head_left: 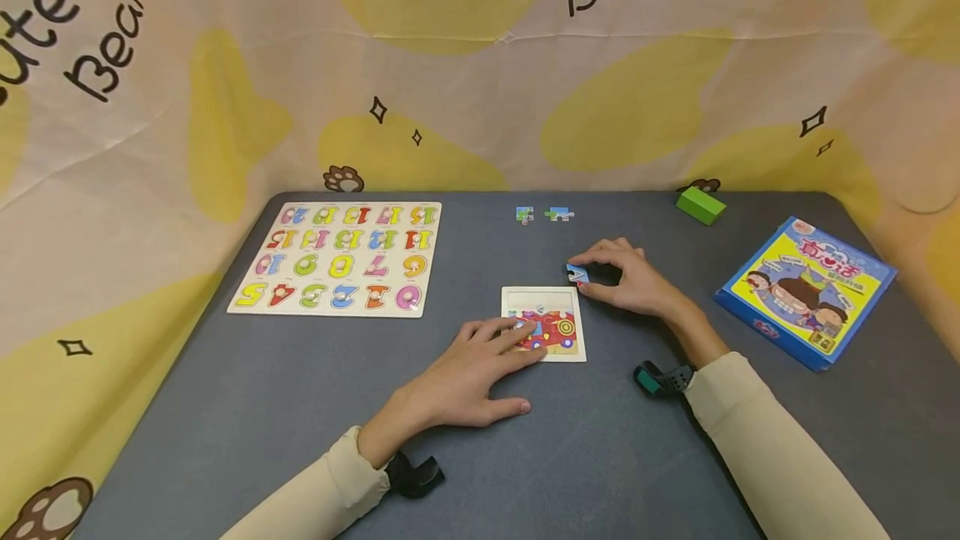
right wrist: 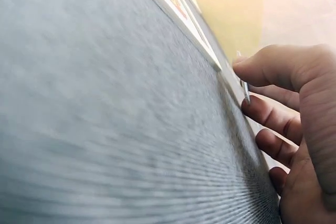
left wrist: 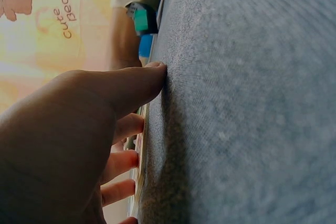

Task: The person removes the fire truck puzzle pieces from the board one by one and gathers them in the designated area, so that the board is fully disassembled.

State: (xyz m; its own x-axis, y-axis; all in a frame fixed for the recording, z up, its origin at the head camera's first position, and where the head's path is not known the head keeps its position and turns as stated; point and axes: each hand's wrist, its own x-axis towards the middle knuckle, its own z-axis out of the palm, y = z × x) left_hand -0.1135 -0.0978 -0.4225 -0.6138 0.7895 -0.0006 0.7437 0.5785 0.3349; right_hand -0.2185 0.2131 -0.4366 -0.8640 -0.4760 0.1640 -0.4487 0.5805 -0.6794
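Observation:
A small white-framed jigsaw board (head_left: 543, 357) lies in the middle of the table, showing a red vehicle with its upper strip bare. My left hand (head_left: 476, 369) rests its straight fingers on the board's left part, covering some of the picture; its thumb touches the table. Just beyond the board's far right corner, my right hand (head_left: 630, 277) pinches a blue jigsaw piece (head_left: 577, 273) between thumb and fingers. The right wrist view shows that piece edge-on, with the thumb (right wrist: 268, 66) over it. Two more jigsaw pieces, one left (head_left: 524, 214) and one right (head_left: 559, 213), lie farther back.
A large number board (head_left: 431, 273) with colourful numerals lies at the back left. On the right is a blue and yellow box (head_left: 806, 290), with a green block (head_left: 701, 205) near the table's back edge. A printed cloth (head_left: 465, 73) hangs behind the grey table (head_left: 300, 407).

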